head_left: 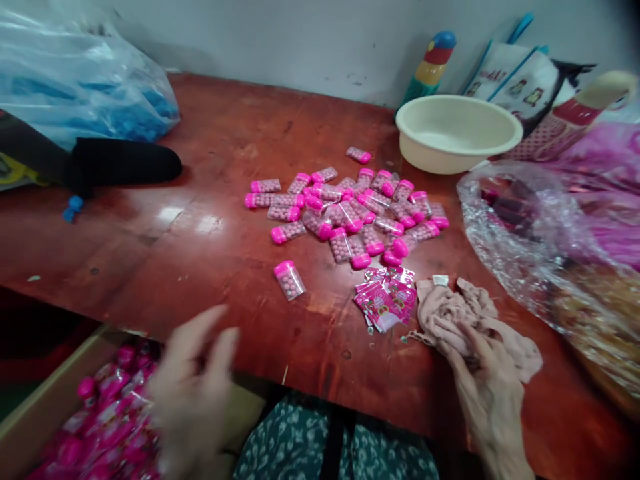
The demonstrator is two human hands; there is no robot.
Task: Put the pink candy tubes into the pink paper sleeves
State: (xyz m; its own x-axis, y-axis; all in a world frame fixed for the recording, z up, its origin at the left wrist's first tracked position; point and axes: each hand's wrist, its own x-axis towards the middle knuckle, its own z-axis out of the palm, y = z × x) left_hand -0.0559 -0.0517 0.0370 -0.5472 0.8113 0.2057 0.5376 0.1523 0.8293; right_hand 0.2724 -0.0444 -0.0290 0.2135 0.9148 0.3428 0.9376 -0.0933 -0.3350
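Observation:
My left hand [193,383], blurred by motion, is over the table's front edge above a box of pink packets; its thumb and forefinger are apart, with nothing visible between them. My right hand [487,387] presses its fingers into a crumpled beige cloth [453,310], bunching its near side. Left of the cloth lies a small stack of pink printed labels [385,300]. One clear container with a pink cap and pale pink balls [289,280] lies apart, nearer to me. Behind it is a loose pile of similar containers [345,213], lying on their sides.
The cardboard box [55,380] sits below the table edge at left. A cream basin [457,133] and a multicoloured bottle [433,67] stand at the back right. Clear plastic wrapping [505,247] covers the right side. A bag of blue pieces [90,87] and a black object [127,161] are at left.

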